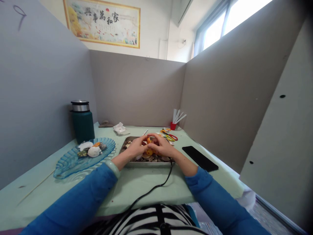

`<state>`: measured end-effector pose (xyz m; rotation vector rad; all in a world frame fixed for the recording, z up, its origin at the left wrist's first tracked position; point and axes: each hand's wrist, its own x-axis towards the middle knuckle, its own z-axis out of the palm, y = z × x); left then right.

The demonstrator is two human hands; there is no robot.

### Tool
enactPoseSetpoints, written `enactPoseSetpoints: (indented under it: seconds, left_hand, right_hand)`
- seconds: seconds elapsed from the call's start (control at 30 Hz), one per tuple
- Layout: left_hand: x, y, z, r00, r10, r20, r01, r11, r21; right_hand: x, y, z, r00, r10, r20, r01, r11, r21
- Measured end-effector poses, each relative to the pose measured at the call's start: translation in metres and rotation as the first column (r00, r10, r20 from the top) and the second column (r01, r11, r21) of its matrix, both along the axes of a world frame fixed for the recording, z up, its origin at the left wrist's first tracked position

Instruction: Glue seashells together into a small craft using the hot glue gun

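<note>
A small orange-yellow object [149, 151] is held between my two hands over a metal tray [149, 164] of shells and pebbles. My left hand [137, 147] closes on it from the left, a pale bracelet [113, 167] at the wrist. From the right, my right hand [161, 145] grips the same object, its fingertips near those of the left. The object's far side is hidden by the fingers. A black cable [158, 186] runs from the tray's right side down toward my lap.
On the left are a blue shell-shaped plate [64, 170] with shells and a dark green bottle [83, 126]. Crumpled tissue [119, 128] lies behind. Scissors or pliers [173, 137], a red cup [173, 126] of white sticks and a black phone [200, 158] are on the right. Partitions surround the table.
</note>
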<state>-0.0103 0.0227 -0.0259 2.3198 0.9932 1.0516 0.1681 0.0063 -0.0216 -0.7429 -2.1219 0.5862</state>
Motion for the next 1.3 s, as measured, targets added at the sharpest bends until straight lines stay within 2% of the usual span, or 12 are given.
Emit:
enactPoseSetpoints:
  seconds: [0.27, 0.43, 0.73, 1.07, 1.3]
  left_hand:
    - [0.001, 0.003, -0.005, 0.997, 0.019, 0.068, -0.017, 0.999, -0.043]
    - [0.0, 0.0, 0.0, 1.0, -0.022, 0.008, 0.022, 1.0, -0.018]
    - [-0.001, -0.008, 0.007, 0.996, 0.003, -0.092, 0.001, 0.999, 0.044]
    - [-0.001, -0.008, 0.009, 0.995, -0.023, -0.096, 0.026, 0.999, 0.028]
    - [-0.001, -0.005, 0.005, 0.996, 0.006, -0.094, -0.002, 0.999, 0.04]
  right_hand:
    - [-0.001, -0.003, 0.003, 1.0, -0.007, -0.029, 0.006, 0.999, -0.041]
    - [0.0, -0.002, 0.001, 1.0, -0.028, -0.003, 0.028, 0.999, -0.024]
    - [0.0, -0.002, 0.004, 0.993, -0.107, 0.04, 0.107, 0.994, 0.006]
    - [0.0, -0.002, 0.003, 0.998, -0.066, 0.018, 0.067, 0.998, -0.019]
    - [0.0, -0.001, 0.001, 0.998, -0.053, 0.014, 0.053, 0.998, -0.026]
